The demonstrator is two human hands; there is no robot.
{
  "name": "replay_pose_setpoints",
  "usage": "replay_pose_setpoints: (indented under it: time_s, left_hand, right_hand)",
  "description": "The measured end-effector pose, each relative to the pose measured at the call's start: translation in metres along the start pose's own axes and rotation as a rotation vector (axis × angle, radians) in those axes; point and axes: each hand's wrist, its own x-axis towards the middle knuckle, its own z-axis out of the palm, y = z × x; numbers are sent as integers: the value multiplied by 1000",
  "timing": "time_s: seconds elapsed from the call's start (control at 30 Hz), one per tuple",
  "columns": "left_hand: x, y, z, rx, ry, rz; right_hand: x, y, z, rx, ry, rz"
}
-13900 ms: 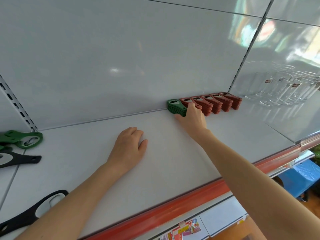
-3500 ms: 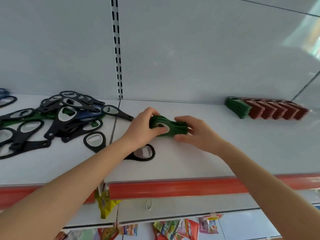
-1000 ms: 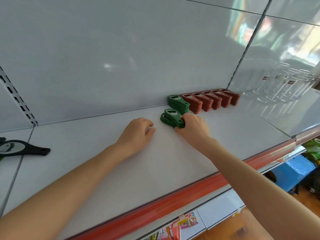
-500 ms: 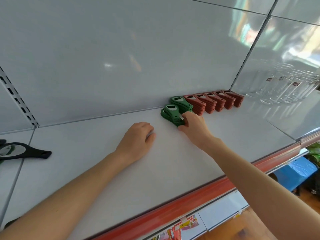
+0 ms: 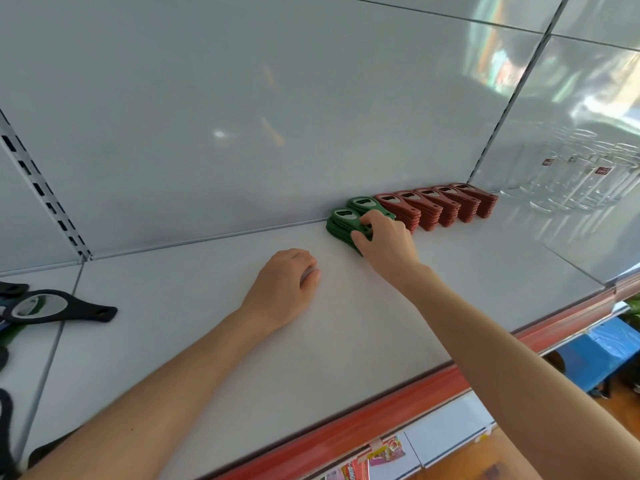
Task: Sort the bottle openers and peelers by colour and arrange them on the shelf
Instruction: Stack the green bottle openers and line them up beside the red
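Labels [image 5: 602,171] on the glasses [image 5: 581,181] are too small to read, the right hand [image 5: 384,239] pinches the leftmost green opener stack [image 5: 341,223] at the back of the shelf [image 5: 207,323] near red stacks [image 5: 436,206], and the left hand [image 5: 284,285] rests loosely curled.

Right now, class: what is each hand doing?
Left hand: open, loosely curled, resting on the shelf, holding nothing.
Right hand: closed on the leftmost green opener stack.

We see a smooth, semi-gloss painted-metal shelf [image 5: 346,341], a glossy reflective back panel [image 5: 242,116], matt plastic green bottle openers [image 5: 341,221], red ones [image 5: 433,209], clear glasses [image 5: 571,181].
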Motion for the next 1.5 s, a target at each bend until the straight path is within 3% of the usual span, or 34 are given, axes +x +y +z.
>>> replay_pose_setpoints:
  time_s: [0.27,0.77,1.2,1.5]
  left_hand:
    - [1,-1,2,-5,-11,-21]
    - [1,-2,2,-19,-24,-30]
    - [1,-4,2,-25,-33,-42]
    - [1,-2,1,-23,-37,-42]
  right_hand:
    - [-5,11,2,10,-83,-92]
    - [11,-3,15,-19,-17,-43]
    - [5,7,10,104,78,-78]
    - [8,7,13,92,43,-86]
